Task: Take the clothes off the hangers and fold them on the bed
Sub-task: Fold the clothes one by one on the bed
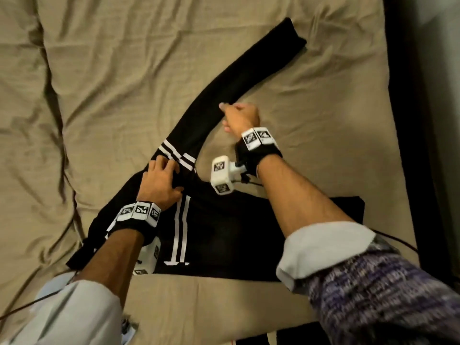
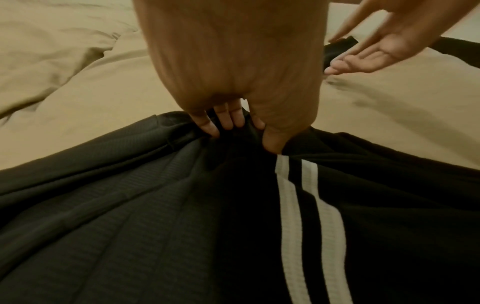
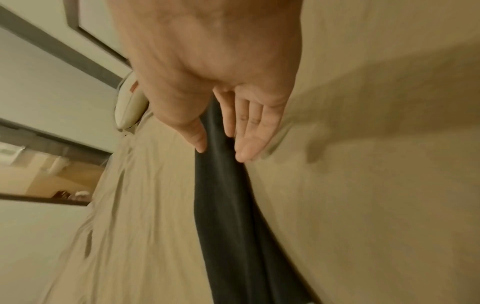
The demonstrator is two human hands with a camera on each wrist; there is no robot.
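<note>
A: What is seen at the left?

B: A black garment (image 1: pixel 216 235) with white stripes (image 1: pixel 180 230) is spread on the bed (image 1: pixel 99 83), its body near the front edge. It is pinned at the shoulder by the left hand (image 1: pixel 159 181); in the left wrist view the fingers (image 2: pixel 207 125) are curled into a bunched fold of cloth, so the cloth is gripped, not merely pressed.

A: And further right?

B: The long sleeve (image 1: pixel 249 70) is stretched diagonally away over the sheet. It is held partway along by the right hand (image 1: pixel 240 115), thumb on one side and nearly straight fingers (image 3: pixel 249 131) on the other, a loose pinch. No hanger is visible.

A: What could go wrong from here?

B: The sleeve could be dropped if it is swung across on so light a pinch. The already flattened body could be dragged askew if the shoulder grip is loosened while the sleeve is pulled. Creases could be folded in, since cloth is bunched under the left hand.
</note>
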